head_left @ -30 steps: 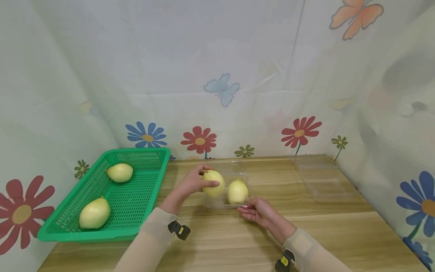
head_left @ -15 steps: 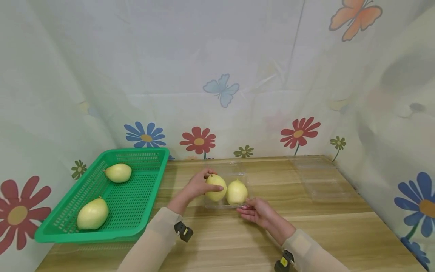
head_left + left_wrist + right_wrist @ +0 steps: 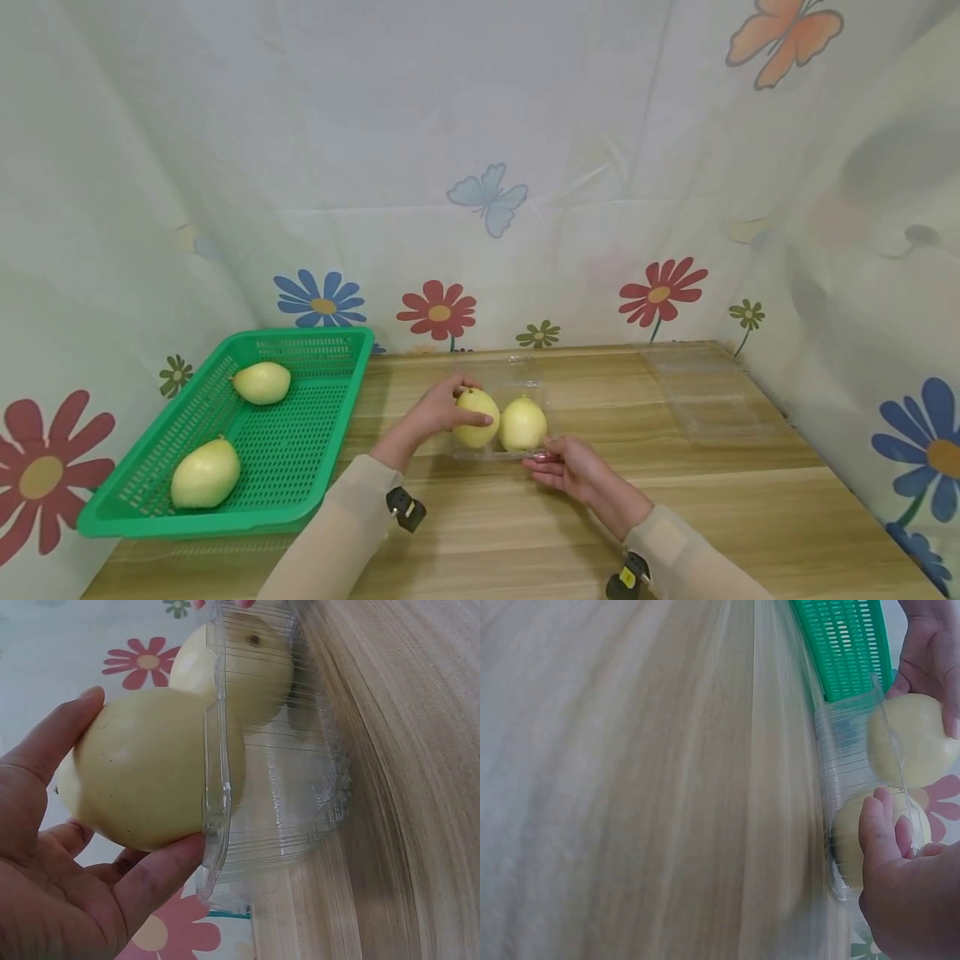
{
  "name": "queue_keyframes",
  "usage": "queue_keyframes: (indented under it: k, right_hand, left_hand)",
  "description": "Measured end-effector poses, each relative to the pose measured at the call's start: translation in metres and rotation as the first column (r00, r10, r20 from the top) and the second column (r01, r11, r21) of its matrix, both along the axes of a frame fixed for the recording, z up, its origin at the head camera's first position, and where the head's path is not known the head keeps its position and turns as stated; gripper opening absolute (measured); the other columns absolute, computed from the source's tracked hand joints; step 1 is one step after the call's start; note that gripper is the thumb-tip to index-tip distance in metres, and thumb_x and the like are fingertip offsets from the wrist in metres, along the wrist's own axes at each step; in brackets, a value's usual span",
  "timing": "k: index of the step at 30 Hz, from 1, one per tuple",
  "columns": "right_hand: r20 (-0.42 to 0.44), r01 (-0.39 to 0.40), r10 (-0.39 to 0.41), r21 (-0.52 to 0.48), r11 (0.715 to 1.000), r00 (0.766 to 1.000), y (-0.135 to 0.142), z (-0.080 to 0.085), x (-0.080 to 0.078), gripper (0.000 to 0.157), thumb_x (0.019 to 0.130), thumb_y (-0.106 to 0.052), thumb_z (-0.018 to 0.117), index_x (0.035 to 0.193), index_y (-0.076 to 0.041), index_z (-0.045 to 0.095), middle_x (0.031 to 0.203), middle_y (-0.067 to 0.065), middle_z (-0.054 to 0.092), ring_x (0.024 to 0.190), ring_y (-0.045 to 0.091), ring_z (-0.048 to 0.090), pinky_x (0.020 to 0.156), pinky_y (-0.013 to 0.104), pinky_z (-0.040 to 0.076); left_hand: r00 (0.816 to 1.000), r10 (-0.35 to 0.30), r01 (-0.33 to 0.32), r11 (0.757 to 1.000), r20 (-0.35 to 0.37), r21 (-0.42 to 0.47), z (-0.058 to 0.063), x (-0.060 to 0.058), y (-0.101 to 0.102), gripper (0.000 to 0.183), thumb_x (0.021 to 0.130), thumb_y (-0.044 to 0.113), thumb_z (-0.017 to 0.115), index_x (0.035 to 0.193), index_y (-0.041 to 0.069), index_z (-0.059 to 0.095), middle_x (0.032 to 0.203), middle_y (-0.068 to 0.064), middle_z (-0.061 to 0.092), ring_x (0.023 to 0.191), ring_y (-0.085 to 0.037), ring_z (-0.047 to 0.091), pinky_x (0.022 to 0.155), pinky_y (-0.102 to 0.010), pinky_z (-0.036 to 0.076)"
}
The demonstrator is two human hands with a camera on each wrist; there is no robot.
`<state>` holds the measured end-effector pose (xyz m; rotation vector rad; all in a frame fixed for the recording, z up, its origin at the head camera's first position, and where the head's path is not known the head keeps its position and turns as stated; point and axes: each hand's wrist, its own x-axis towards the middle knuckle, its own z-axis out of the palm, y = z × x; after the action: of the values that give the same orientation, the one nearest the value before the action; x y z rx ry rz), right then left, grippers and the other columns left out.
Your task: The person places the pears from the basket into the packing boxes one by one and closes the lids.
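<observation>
My left hand (image 3: 438,410) grips a pale yellow pear (image 3: 477,418), thumb on one side and fingers on the other. In the left wrist view this pear (image 3: 150,769) sits partly below the rim of a clear plastic box (image 3: 281,787). Beside it, a second pear (image 3: 523,423) rests inside the box, at the right end in the head view. My right hand (image 3: 570,468) pinches the box's near rim at the right corner. In the right wrist view its fingers (image 3: 877,832) lie along the outside of the wall.
A green perforated basket (image 3: 300,433) stands at the left with two pears, one at the back (image 3: 262,382) and one near the front (image 3: 206,473). Another clear plastic container (image 3: 708,392) lies at the right rear of the wooden table (image 3: 675,517). A flower-printed curtain hangs behind.
My left hand has lowered its pear into the left part of the box, slightly right and toward me, beside the other pear. My right hand keeps its hold on the rim.
</observation>
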<state>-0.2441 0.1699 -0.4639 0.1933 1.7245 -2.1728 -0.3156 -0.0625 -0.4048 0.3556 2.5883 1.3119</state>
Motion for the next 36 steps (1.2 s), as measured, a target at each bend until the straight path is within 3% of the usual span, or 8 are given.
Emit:
queue_keyframes:
  k: [13,19,28,32,36]
  right_hand:
    - [-0.001,0.001,-0.001,0.013,1.000,1.000,0.000,0.002,0.000,0.022,0.108,-0.009,0.040,0.114,0.010,0.051,0.085,0.005,0.066,0.084,0.013,0.074,0.091,0.035,0.063]
    - [0.005,0.016,-0.016,0.014,1.000,1.000,-0.001,0.002,0.001,0.019,0.107,-0.008,0.040,0.111,0.008,0.050,0.084,0.004,0.066,0.084,0.013,0.075,0.088,0.034,0.063]
    - [0.007,0.015,-0.015,0.015,1.000,1.000,-0.001,0.002,-0.002,0.022,0.108,-0.010,0.039,0.112,0.008,0.051,0.082,0.003,0.069,0.081,0.011,0.074,0.084,0.029,0.063]
    - [0.013,0.019,-0.020,0.018,1.000,1.000,-0.001,0.003,-0.002,0.025,0.108,-0.009,0.038,0.114,0.011,0.051,0.080,0.003,0.070,0.080,0.010,0.074,0.080,0.027,0.063]
    - [0.014,0.018,-0.019,0.015,1.000,1.000,-0.002,0.003,-0.002,0.022,0.108,-0.009,0.038,0.112,0.008,0.052,0.081,0.003,0.070,0.081,0.011,0.075,0.080,0.028,0.064]
  left_hand:
    - [0.998,-0.051,0.053,0.990,0.023,-0.132,0.002,-0.002,0.007,0.057,0.079,0.024,0.089,0.126,0.008,0.062,0.128,-0.020,0.065,0.105,-0.028,0.065,0.080,-0.037,0.058]
    - [0.995,-0.071,0.083,0.973,0.063,-0.213,0.002,-0.009,0.012,0.056,0.079,0.025,0.088,0.125,0.007,0.063,0.121,-0.015,0.066,0.094,-0.023,0.062,0.069,-0.035,0.056]
    - [0.987,-0.091,0.122,0.960,0.131,-0.253,0.007,-0.011,0.014,0.057,0.083,0.025,0.086,0.131,0.005,0.063,0.123,-0.016,0.065,0.090,-0.022,0.062,0.069,-0.039,0.060]
    - [0.988,-0.109,0.135,0.954,0.106,-0.269,0.008,-0.011,0.013,0.060,0.083,0.026,0.086,0.134,0.005,0.062,0.127,-0.017,0.065,0.091,-0.022,0.062,0.066,-0.036,0.059]
    - [0.997,-0.063,0.072,0.967,0.045,-0.243,0.002,-0.011,0.012,0.066,0.080,0.027,0.088,0.134,0.002,0.060,0.128,-0.021,0.065,0.102,-0.028,0.065,0.075,-0.039,0.061]
